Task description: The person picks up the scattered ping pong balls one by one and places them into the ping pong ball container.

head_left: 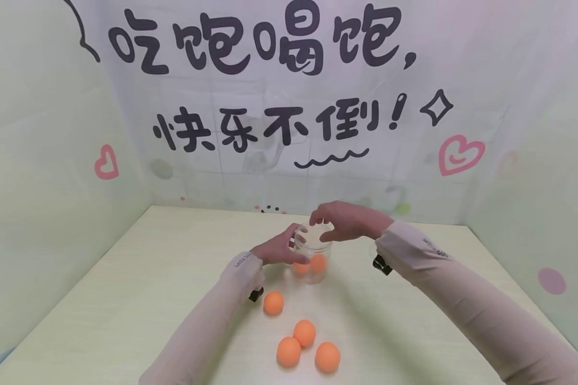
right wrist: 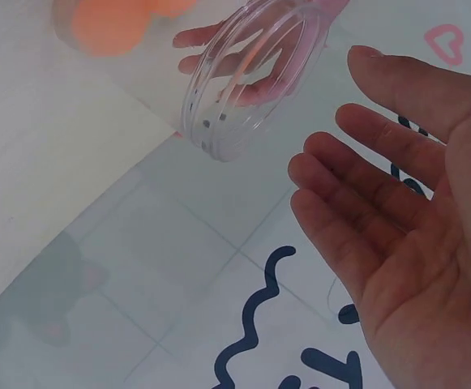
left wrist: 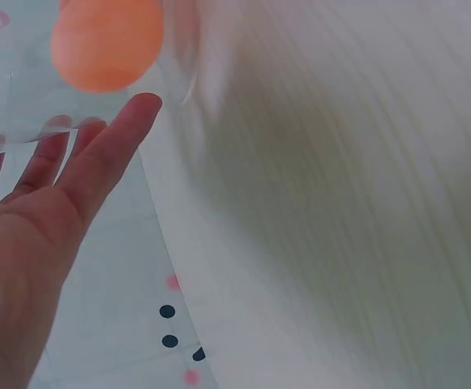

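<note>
A pale wood-grain counter (head_left: pixel 149 299) stands in a booth of light walls, the back wall (head_left: pixel 250 176) printed with large dark characters, a wavy line and pink hearts. Nearest the viewer, three orange balls (head_left: pixel 308 345) lie bunched together on the counter, two of them touching. A fourth ball (head_left: pixel 273 302) lies apart, just beside the left sleeve (head_left: pixel 212 321). Beyond these stands a clear plastic jar (head_left: pixel 312 256), upright and open at the top, with two orange balls inside (head_left: pixel 318 262) at its bottom. The left hand (head_left: pixel 278 250) is at the jar's left wall; its fingers (left wrist: pixel 105 150) are straight and spread along the clear plastic, not curled round it. The right hand (head_left: pixel 349 220) hovers over the jar's mouth and right side, holding nothing; in the right wrist view its fingers (right wrist: pixel 357 186) are open and only slightly bent, apart from the jar's rim (right wrist: pixel 243 89).
</note>
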